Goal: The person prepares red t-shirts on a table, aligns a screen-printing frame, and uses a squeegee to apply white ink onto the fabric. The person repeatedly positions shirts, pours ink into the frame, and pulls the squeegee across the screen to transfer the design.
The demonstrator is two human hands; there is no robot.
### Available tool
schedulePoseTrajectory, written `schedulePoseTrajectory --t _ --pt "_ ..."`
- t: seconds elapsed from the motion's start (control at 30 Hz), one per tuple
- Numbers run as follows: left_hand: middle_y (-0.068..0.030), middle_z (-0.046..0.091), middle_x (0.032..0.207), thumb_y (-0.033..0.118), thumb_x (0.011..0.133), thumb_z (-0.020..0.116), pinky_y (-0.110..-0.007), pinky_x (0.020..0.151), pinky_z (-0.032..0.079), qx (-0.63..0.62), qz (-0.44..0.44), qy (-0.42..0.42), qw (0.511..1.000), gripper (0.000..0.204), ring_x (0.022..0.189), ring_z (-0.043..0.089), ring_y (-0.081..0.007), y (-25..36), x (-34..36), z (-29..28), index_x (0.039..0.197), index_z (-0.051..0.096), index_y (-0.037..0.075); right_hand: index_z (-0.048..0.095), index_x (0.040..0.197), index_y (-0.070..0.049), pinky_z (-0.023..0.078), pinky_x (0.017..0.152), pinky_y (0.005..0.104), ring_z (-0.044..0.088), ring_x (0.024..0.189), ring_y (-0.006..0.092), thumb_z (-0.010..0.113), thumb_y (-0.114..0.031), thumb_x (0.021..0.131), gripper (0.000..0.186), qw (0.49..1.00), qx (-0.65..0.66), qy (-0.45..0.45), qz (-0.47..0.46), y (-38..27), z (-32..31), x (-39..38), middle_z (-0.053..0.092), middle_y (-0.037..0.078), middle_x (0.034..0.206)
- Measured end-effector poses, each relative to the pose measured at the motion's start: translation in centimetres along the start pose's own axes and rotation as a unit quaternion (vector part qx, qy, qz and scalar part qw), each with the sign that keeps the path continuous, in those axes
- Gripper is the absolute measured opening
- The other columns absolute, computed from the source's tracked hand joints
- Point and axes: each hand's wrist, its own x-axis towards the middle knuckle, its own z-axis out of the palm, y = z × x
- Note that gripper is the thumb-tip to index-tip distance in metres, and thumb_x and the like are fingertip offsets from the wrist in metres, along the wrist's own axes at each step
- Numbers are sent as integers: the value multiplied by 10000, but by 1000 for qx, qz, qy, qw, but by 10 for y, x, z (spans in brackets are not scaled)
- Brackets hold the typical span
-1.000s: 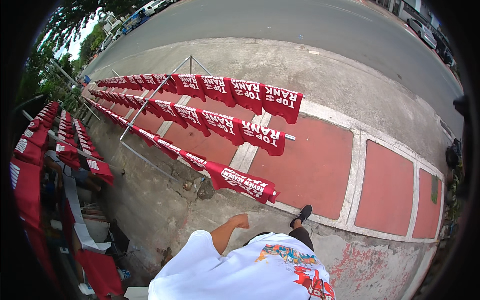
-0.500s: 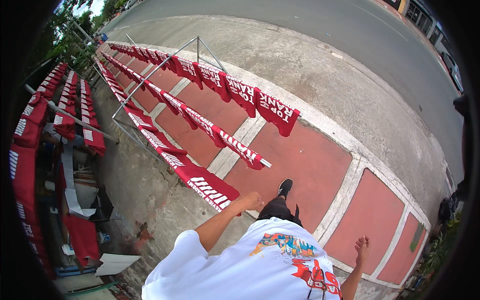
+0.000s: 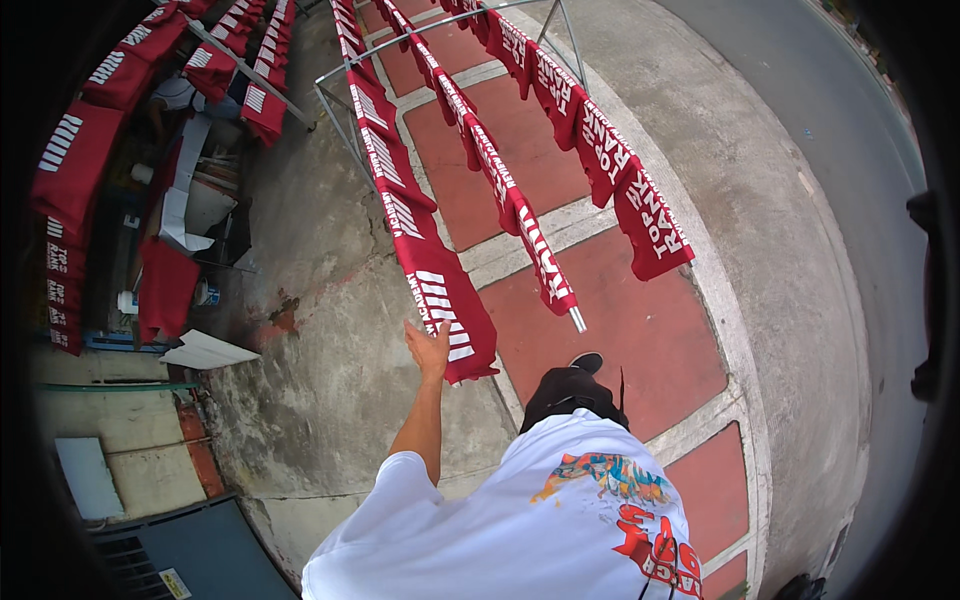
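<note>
My left hand (image 3: 428,352) is at the near end of the leftmost row, by the lower left edge of a red printed cloth (image 3: 468,318). Its fingers are apart and hold nothing; whether they touch the cloth I cannot tell. The cloth drapes over a rail and bears white stripes and lettering. To its right, a second row of red cloths (image 3: 520,215) hangs on a metal pole (image 3: 577,319) whose bare end sticks out. Farther right hangs a third row of red cloths (image 3: 648,225). My right hand is out of view.
A metal frame (image 3: 440,22) spans the rows. More red cloths (image 3: 75,165) hang at the left, above a cluttered work spot with a white panel (image 3: 208,350). A blue-grey door (image 3: 200,560) stands at lower left. The road (image 3: 800,90) runs along the right.
My view has turned left and come closer to the rows. My left hand has moved from beside my body to the end cloth, its fingers spreading. My right hand has left the view.
</note>
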Motion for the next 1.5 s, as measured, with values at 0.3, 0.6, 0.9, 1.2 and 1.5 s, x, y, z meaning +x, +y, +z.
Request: schedulePoseTrajectory --t 0.3,0.6,0.9,1.2,1.5 --pt "-360 461 1595 280 882 872 -488 1263 380 -53 -94 -75 991 1032 1502 460 -482 -47 -4 28 1650 277 -69 612 1381 -121 552 832 399 680 1054 239 667 -456 1074 457 984 81 89 -133 -74 -62 0 689 117 1227" --pt "-301 428 1663 451 1051 685 -529 1270 323 -159 18 37 986 872 1543 420 -442 -4 -26 -77 1694 298 7 618 1366 -105 560 735 376 682 932 215 675 -402 1071 423 999 16 9 -41 24 -41 9 692 88 1106" --pt "-223 415 1697 684 1104 430 -600 1294 286 -659 -74 -211 719 874 1561 406 -382 89 -42 -228 1715 283 76 616 1365 -86 557 691 357 677 869 196 678 -370 1071 413 998 -34 -5 -58 24 -25 21 681 64 1048" --pt "-190 621 1490 702 1087 458 -584 1230 416 -737 -100 -360 563 852 1374 592 -353 106 -48 -235 1668 393 83 622 1418 -39 590 851 366 695 1014 196 735 -345 1039 500 941 -63 -89 -320 -192 85 35 695 112 1152" --pt "-202 784 1215 662 1030 539 -492 981 550 240 -149 -418 863 730 1151 730 -344 -101 -43 -157 1279 758 12 714 1288 56 602 887 420 767 1026 314 830 -377 941 567 855 -232 11 -465 -378 211 6 787 231 1101"
